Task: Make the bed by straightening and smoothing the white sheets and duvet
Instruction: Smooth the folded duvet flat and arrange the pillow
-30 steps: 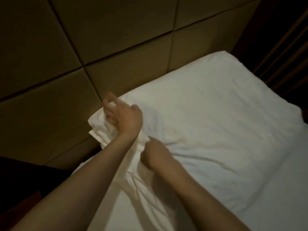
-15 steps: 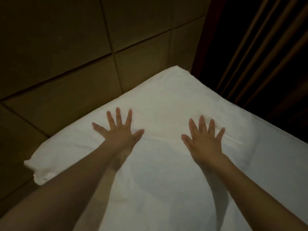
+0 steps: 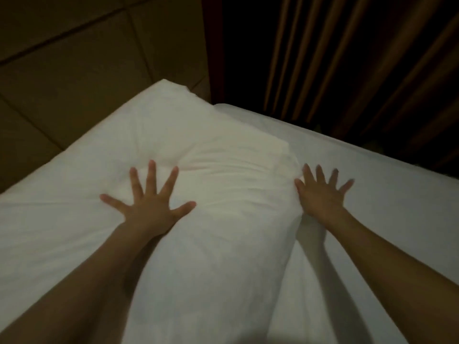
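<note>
A thick white pillow or folded duvet lies across the head of the bed, on top of the flat white sheet. My left hand presses flat on the puffy white bedding, fingers spread wide. My right hand lies flat at the bedding's right edge, fingers straight and spread, where the bedding meets the sheet. Wrinkles run between the two hands. Neither hand grips any cloth.
A padded brown headboard with stitched panels stands behind the bed at the upper left. Dark pleated curtains hang along the far side on the right. The sheet's far edge runs diagonally beside the curtains.
One second ago both hands pinched a bunched corner of cloth by the headboard. They let go, spread flat, and have slid rightward across the bedding; the right hand now sits at its edge.
</note>
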